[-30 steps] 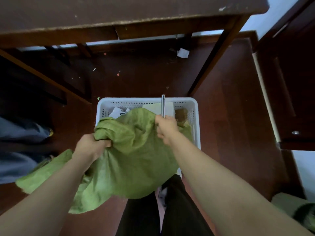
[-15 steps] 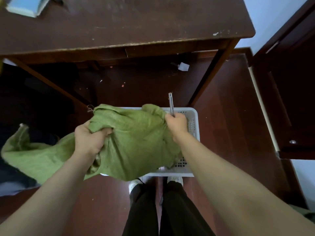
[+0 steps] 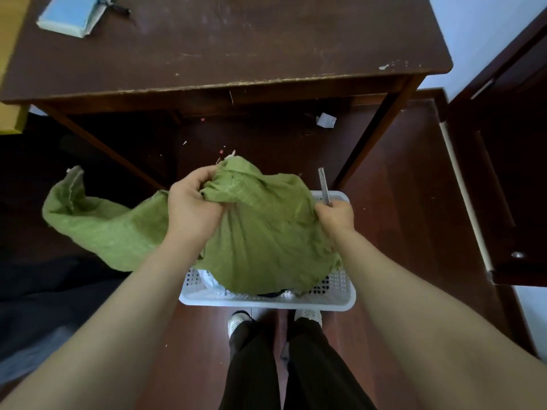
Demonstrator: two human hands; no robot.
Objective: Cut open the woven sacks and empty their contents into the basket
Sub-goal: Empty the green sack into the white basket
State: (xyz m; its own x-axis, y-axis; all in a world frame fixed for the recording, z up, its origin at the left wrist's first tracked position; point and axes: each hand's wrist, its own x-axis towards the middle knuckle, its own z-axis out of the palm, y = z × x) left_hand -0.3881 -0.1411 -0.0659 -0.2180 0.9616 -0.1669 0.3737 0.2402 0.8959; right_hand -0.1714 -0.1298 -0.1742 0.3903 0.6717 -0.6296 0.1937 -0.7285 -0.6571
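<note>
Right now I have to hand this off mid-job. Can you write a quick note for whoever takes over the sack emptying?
Left hand: fingers grip a bunched fold of the green sack.
Right hand: holds the metal blade, tip pointing away, at the sack's right edge.
The sack hangs limp over the white basket on the floor, with one end trailing off to the left.
Done: the sack looks opened, and white items lie in the basket.
Left: shake the sack out, as I cannot see whether it is fully empty. Then set it aside, minding the blade.
</note>
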